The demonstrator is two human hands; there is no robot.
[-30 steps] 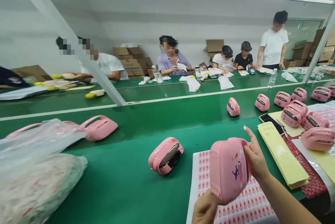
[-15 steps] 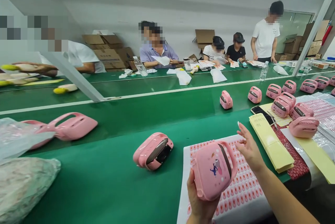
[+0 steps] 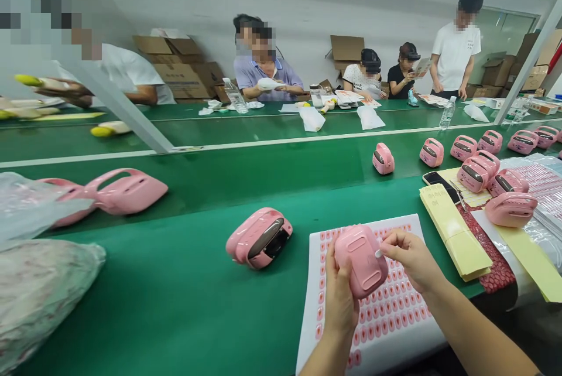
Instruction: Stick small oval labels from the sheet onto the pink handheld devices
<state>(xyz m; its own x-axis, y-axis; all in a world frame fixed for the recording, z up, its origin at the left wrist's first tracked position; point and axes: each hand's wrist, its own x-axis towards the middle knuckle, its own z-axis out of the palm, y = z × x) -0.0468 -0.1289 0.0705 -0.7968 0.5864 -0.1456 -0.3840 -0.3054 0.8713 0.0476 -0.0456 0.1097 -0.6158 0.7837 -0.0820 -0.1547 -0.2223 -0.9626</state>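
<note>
My left hand [image 3: 340, 300] is closed around a pink handled device [image 3: 360, 260], tilted so that a face with two raised bars shows. At that device's right edge, my right hand [image 3: 413, 259] pinches a small white piece [image 3: 378, 253], too small to name for certain. Below both hands lies a white sheet [image 3: 315, 273] covered in rows of small pink oval stickers with red centres. Another pink device [image 3: 259, 238] with a dark glossy panel rests on the green surface, left of the sheet.
Several pink devices [image 3: 477, 171] stand at right near a phone [image 3: 441, 187] and folded yellow paper [image 3: 456, 232]. Pink handled parts [image 3: 132, 191] and a plastic-wrapped bundle [image 3: 48, 300] lie at left. Across the green table [image 3: 167, 306], several people work beyond a slanted post [image 3: 118, 89].
My left hand has turned the pink device from its printed face to the barred face. My right hand, spread before, has come in to its edge with fingers pinched.
</note>
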